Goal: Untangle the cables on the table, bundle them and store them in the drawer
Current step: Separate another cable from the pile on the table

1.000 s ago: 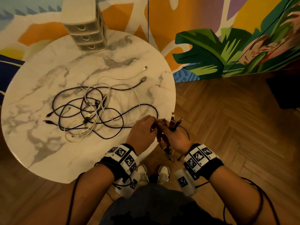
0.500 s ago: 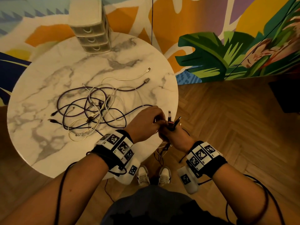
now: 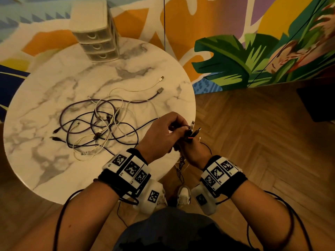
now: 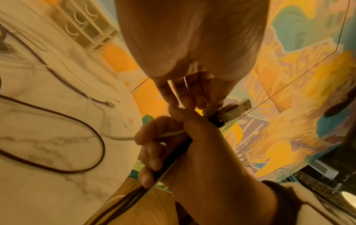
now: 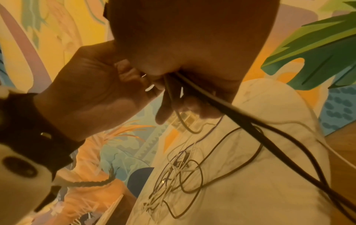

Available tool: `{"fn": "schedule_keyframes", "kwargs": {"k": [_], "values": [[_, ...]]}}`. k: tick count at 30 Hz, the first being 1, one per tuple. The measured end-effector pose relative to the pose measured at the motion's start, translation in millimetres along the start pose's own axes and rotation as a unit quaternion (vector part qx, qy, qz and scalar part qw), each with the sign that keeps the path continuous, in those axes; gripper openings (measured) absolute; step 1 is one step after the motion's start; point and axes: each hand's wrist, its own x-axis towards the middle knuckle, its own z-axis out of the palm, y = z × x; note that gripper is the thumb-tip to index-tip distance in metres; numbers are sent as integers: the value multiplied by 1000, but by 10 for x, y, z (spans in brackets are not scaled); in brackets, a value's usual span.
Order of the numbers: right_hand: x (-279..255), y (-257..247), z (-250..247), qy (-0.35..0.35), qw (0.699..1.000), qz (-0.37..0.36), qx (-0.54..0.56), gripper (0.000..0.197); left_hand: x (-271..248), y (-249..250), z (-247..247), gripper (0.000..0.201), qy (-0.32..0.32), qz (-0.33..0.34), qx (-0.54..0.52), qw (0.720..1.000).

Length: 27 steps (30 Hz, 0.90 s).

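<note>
A tangle of dark, purple and white cables (image 3: 96, 127) lies on the round marble table (image 3: 54, 84). My right hand (image 3: 189, 142) grips a bunch of cables just off the table's right edge; their USB plugs (image 3: 194, 128) stick up and the rest hangs toward the floor (image 3: 181, 165). My left hand (image 3: 178, 126) lies over it, its fingertips (image 4: 187, 99) pinching a cable by the plugs (image 4: 237, 108). A dark cable (image 3: 145, 124) runs from the hands back to the tangle. The drawer unit (image 3: 96, 38) stands at the table's far edge, all three drawers closed.
A white cable end (image 3: 161, 78) and a purple cable end (image 3: 159, 90) lie free on the table's right side. A painted wall (image 3: 235, 42) is behind, wooden floor (image 3: 253, 142) to the right, and my shoes (image 3: 183, 194) below the hands.
Both hands stayed together at the table's right edge. The left hand has shifted over the plugs, and the dark cable loop near it has been drawn in toward the hands.
</note>
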Motion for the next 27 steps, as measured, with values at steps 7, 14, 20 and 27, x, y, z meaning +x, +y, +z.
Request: {"fn": "schedule_keyframes", "kwargs": {"k": [7,14,20,27], "values": [[111,134,3,22,998,-27,-48,37,3,26,64,3,41,22,-29,999],[104,107,-68,155,980,-87,91,30,-16,-447,158,28,-43,-121,-65,990],[130,0,-250,142,928,18,343,49,-319,-1241,157,19,-186,-141,171,957],[183,-16,-501,223,952,-15,210,64,71,-1093,-593,45,43,-160,277,947]]}}
